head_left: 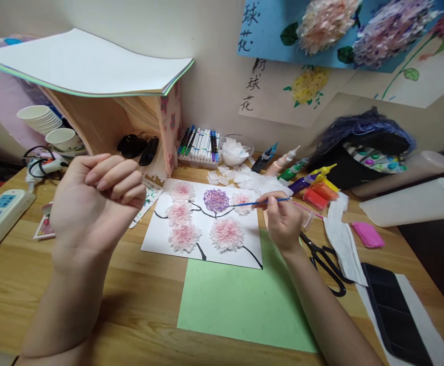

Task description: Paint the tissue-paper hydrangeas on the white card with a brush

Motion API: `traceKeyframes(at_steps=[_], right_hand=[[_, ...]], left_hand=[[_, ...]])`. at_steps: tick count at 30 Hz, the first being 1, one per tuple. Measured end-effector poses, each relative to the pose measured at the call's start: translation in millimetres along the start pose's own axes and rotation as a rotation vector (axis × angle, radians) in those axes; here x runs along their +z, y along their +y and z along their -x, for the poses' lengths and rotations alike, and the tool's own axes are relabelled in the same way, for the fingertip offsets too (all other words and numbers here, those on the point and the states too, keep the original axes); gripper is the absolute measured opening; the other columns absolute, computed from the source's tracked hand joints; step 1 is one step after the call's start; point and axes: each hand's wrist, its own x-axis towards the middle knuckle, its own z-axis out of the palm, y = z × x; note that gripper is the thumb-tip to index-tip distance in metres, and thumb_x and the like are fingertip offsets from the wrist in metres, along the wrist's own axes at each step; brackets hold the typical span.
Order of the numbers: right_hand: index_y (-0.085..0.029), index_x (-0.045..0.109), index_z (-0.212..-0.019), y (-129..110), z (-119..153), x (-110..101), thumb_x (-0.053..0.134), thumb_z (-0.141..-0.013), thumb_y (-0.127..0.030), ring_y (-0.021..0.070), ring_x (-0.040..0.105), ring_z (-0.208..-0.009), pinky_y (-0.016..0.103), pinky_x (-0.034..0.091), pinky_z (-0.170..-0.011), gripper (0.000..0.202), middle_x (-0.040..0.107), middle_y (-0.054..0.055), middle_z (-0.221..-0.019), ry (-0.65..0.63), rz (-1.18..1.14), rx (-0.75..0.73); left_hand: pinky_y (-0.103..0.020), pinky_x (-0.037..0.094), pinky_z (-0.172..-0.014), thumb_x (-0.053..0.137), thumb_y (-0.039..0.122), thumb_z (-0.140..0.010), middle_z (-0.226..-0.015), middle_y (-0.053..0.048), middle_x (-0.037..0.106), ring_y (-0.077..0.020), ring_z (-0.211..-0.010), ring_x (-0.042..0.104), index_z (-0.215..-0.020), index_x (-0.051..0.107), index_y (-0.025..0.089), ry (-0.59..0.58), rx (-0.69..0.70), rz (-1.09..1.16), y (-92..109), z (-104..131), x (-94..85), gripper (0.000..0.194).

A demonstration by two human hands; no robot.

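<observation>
My right hand (282,221) pinches a thin blue paintbrush (258,203), which points left. Its tip reaches the right edge of a purple flower patch (216,200) on a white sheet of paper (157,235). Around that patch sit pink-and-white ruffled paper flowers, among them a larger one (227,234) at the lower right, with black painted stems between them. Raised over the table on the left, my left hand (100,203) is closed with its fingers curled and palm showing; nothing is visible in it.
Under the white sheet lies green paper (241,305). Black scissors (324,262), a black phone (395,310) and a pink packet (367,234) lie to the right. Behind are paint bottles (283,161), markers (201,145) and a bowl of paper pieces (237,149). A power strip (3,223) sits left.
</observation>
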Motion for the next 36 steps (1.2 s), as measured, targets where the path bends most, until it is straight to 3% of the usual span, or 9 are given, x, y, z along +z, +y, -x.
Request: traceKeyframes(at_steps=[2,4,8,11,14,17,22,29,36], right_hand=[[-0.019,0.061,-0.077,-18.0,-1.4,0.8,0.043,-0.092,-0.026,0.0111,0.062,-0.063,0.025,0.048,-0.06,0.024,0.062,0.0,-0.072,0.06,-0.083,-0.02],[-0.019,0.062,-0.078,-39.9,-3.2,10.0,0.042,-0.093,-0.025,0.0108,0.062,-0.064,0.024,0.049,-0.059,0.026,0.063,0.001,-0.074,0.027,-0.195,-0.005],[-0.02,0.063,-0.089,-82.8,-2.9,54.8,0.041,-0.094,-0.026,0.0116,0.064,-0.074,0.025,0.051,-0.066,0.023,0.065,0.002,-0.084,-0.321,-0.397,0.05],[-0.021,0.06,-0.096,-105.7,3.9,99.7,0.04,-0.094,-0.027,0.0137,0.063,-0.082,0.028,0.05,-0.074,0.021,0.066,0.003,-0.088,-0.546,-0.394,-0.049],[-0.02,0.057,-0.097,-118.0,12.2,137.4,0.038,-0.094,-0.026,0.016,0.061,-0.087,0.031,0.047,-0.079,0.02,0.066,0.005,-0.091,-0.651,-0.345,-0.165],[-0.019,0.056,-0.096,-122.0,16.5,160.2,0.036,-0.095,-0.026,0.0172,0.06,-0.087,0.031,0.045,-0.078,0.021,0.065,0.006,-0.09,-0.697,-0.3,-0.191],[-0.02,0.055,-0.093,-120.6,17.4,175.3,0.035,-0.095,-0.028,0.0175,0.059,-0.085,0.03,0.043,-0.078,0.022,0.065,0.006,-0.09,-0.726,-0.265,-0.184],[-0.02,0.055,-0.091,-119.8,17.9,180.7,0.035,-0.095,-0.028,0.0178,0.059,-0.083,0.03,0.043,-0.076,0.022,0.065,0.005,-0.086,-0.757,-0.213,-0.188],[-0.02,0.055,-0.089,-121.8,14.5,183.3,0.035,-0.095,-0.029,0.018,0.059,-0.081,0.031,0.043,-0.074,0.022,0.065,0.005,-0.083,-0.747,-0.209,-0.22]], left_hand=[[-0.023,0.016,-0.04,0.038,0.003,-0.077,-0.052,0.008,0.016,-0.0079,-0.042,0.018,-0.059,0.013,0.022,-0.002,0.067,0.015,12.8,0.6,-3.2,0.037],[-0.023,0.017,-0.039,0.038,0.003,-0.079,-0.052,0.008,0.016,-0.0083,-0.042,0.016,-0.059,0.012,0.022,0.011,0.148,0.041,26.0,1.6,-6.7,0.038],[-0.023,0.018,-0.037,0.037,0.008,-0.084,-0.049,0.007,0.017,-0.0086,-0.04,0.016,-0.059,0.012,0.022,0.071,0.265,0.083,47.4,3.5,-14.0,0.039],[-0.023,0.02,-0.035,0.039,0.014,-0.087,-0.045,0.007,0.021,-0.0075,-0.036,0.02,-0.056,0.015,0.022,0.145,0.327,0.068,56.1,5.5,-18.3,0.04],[-0.022,0.022,-0.034,0.04,0.017,-0.089,-0.043,0.007,0.026,-0.0063,-0.034,0.024,-0.053,0.02,0.021,0.193,0.36,0.06,58.6,8.0,-20.7,0.041],[-0.021,0.024,-0.035,0.039,0.017,-0.09,-0.044,0.007,0.028,-0.0057,-0.034,0.026,-0.052,0.023,0.021,0.175,0.337,0.075,58.6,8.9,-22.8,0.041],[-0.02,0.024,-0.035,0.036,0.017,-0.093,-0.046,0.007,0.027,-0.0051,-0.034,0.027,-0.052,0.024,0.021,0.14,0.324,0.089,60.6,9.7,-25.5,0.042],[-0.02,0.025,-0.035,0.037,0.018,-0.094,-0.045,0.007,0.027,-0.005,-0.034,0.028,-0.053,0.026,0.021,0.12,0.307,0.137,62.2,14.6,-25.0,0.043],[-0.02,0.025,-0.035,0.041,0.019,-0.093,-0.044,0.007,0.029,-0.0051,-0.034,0.028,-0.051,0.028,0.021,0.17,0.305,0.122,62.1,15.7,-24.1,0.044]])
